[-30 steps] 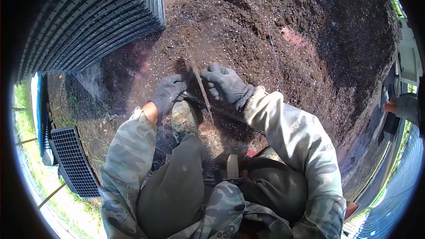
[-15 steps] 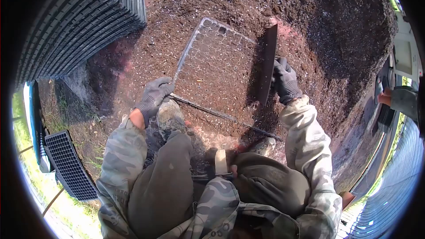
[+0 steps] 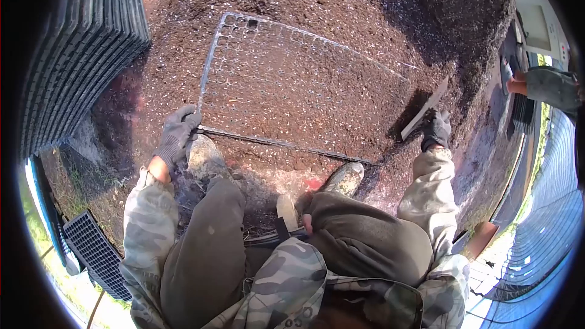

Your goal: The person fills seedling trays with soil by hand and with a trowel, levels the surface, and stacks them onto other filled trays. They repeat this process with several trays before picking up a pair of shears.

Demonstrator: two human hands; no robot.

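A seedling tray (image 3: 209, 78) lies on the ground in front of me, most of its cells covered with dark soil mix (image 3: 292, 100). Cell outlines show along its left and far edges, and one cell near the far left corner looks hollow. My gloved left hand (image 3: 175, 133) grips the tray's near left corner. In my gloved right hand (image 3: 437, 129) is a flat, straight-edged board (image 3: 425, 109), tilted on its edge over the soil at the tray's right end. The fingers of that hand are partly hidden behind the board.
A tall stack of black trays (image 3: 85, 55) stands at the left. Another tray (image 3: 97, 253) lies at the lower left. Heaped soil (image 3: 451, 12) rises at the back right. A person's arm (image 3: 545, 85) shows at the right edge. My boots (image 3: 344, 178) are close to the tray's near edge.
My right hand has carried the board rightward across the tray to its right end, spreading soil there. The board has turned to a slant. My left hand still holds the corner; the view has shifted.
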